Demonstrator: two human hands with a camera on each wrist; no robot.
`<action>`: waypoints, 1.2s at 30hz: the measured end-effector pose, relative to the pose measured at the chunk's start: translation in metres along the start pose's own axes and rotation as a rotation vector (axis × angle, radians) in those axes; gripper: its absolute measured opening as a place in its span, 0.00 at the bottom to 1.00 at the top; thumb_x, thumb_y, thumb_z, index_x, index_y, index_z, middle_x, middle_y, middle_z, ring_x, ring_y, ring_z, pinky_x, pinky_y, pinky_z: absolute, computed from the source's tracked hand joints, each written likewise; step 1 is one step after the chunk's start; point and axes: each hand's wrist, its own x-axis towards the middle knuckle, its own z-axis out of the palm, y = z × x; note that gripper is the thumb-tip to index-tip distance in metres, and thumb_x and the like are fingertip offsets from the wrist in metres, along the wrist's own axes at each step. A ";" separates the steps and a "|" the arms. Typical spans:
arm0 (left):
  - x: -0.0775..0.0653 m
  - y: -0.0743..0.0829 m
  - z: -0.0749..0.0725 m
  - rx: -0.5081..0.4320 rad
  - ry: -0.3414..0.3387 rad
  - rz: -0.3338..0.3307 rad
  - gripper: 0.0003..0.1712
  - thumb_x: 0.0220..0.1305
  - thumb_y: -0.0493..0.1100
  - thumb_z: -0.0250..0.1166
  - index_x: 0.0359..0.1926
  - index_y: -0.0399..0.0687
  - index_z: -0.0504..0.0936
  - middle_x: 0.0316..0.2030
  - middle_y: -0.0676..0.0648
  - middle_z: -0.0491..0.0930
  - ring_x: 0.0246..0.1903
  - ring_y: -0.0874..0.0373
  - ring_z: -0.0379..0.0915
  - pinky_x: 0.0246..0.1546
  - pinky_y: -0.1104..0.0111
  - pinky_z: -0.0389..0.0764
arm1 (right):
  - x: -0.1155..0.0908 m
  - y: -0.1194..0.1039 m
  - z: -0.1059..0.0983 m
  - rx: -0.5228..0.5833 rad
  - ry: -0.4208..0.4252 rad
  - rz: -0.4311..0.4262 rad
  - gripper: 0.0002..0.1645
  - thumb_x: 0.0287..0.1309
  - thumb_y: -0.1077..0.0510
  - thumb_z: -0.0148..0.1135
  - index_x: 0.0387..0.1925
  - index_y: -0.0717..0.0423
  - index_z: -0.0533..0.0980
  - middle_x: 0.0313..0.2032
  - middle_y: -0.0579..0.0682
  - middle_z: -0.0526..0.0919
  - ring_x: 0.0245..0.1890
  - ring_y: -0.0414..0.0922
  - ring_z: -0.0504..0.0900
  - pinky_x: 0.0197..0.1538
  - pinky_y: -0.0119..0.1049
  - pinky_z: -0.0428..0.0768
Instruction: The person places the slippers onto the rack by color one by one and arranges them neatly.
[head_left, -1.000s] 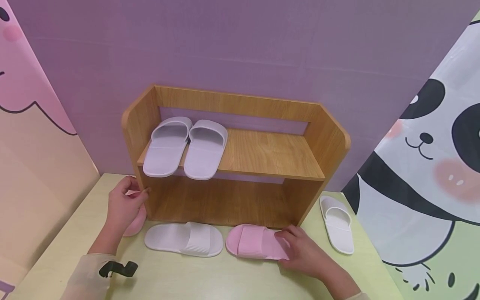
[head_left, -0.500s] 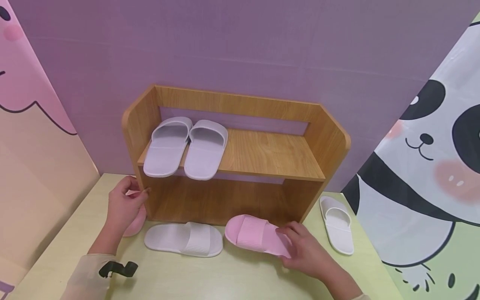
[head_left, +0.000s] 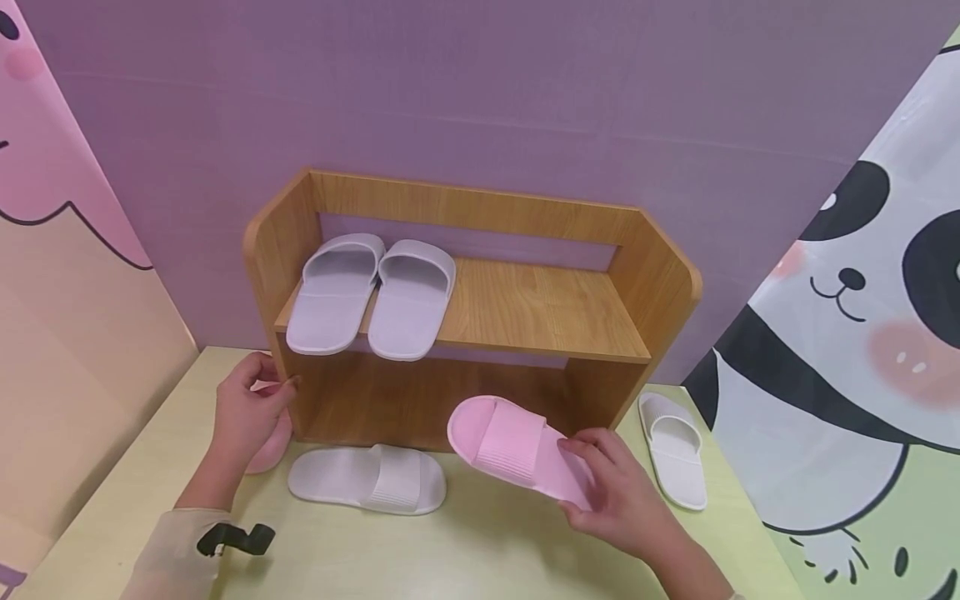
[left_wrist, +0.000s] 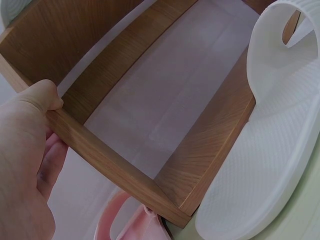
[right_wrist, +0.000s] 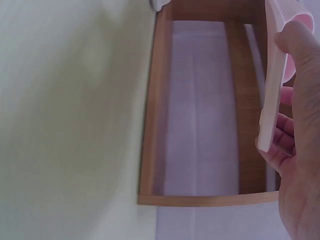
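Observation:
My right hand [head_left: 618, 496] holds a pink slipper [head_left: 512, 442] by its heel end, raised off the table with the toe tilted up in front of the rack's lower opening. In the right wrist view that slipper [right_wrist: 272, 75] shows edge-on between thumb and fingers. My left hand [head_left: 251, 412] grips the left side panel of the wooden shoe rack [head_left: 540, 304]; in the left wrist view the thumb lies over the panel's edge [left_wrist: 100, 155]. A white slipper [head_left: 367, 478] lies sideways before the rack. Another pink slipper [head_left: 272, 446] is partly hidden behind my left hand.
Two pale slippers [head_left: 333, 300] stand side by side on the left of the upper shelf, their heel ends jutting past its front edge. A further white slipper [head_left: 677, 450] lies on the table [head_left: 420, 558] right of the rack. A purple wall [head_left: 480, 100] stands behind.
My right hand has lifted the pink slipper from the table, toe end rising toward the rack. The left hand and the other slippers stay where they were.

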 end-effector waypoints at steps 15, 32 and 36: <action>-0.001 -0.002 0.001 -0.010 0.002 0.014 0.11 0.70 0.32 0.73 0.49 0.34 0.82 0.45 0.38 0.85 0.42 0.72 0.78 0.43 0.85 0.81 | 0.030 -0.021 -0.041 0.027 0.175 -0.042 0.37 0.60 0.39 0.74 0.63 0.57 0.84 0.57 0.57 0.80 0.58 0.52 0.76 0.62 0.25 0.70; 0.000 0.000 0.002 -0.011 0.001 0.018 0.12 0.70 0.33 0.73 0.49 0.34 0.81 0.45 0.38 0.85 0.43 0.71 0.78 0.44 0.85 0.80 | 0.065 -0.035 -0.056 -0.115 0.408 0.099 0.44 0.64 0.29 0.67 0.61 0.62 0.83 0.55 0.67 0.79 0.56 0.62 0.75 0.55 0.40 0.73; -0.001 0.000 0.002 -0.008 0.000 0.014 0.12 0.70 0.33 0.73 0.50 0.35 0.82 0.46 0.38 0.85 0.43 0.71 0.77 0.43 0.85 0.80 | 0.076 -0.036 -0.054 -0.159 0.455 0.183 0.39 0.55 0.41 0.74 0.61 0.64 0.82 0.54 0.67 0.79 0.56 0.64 0.74 0.50 0.53 0.74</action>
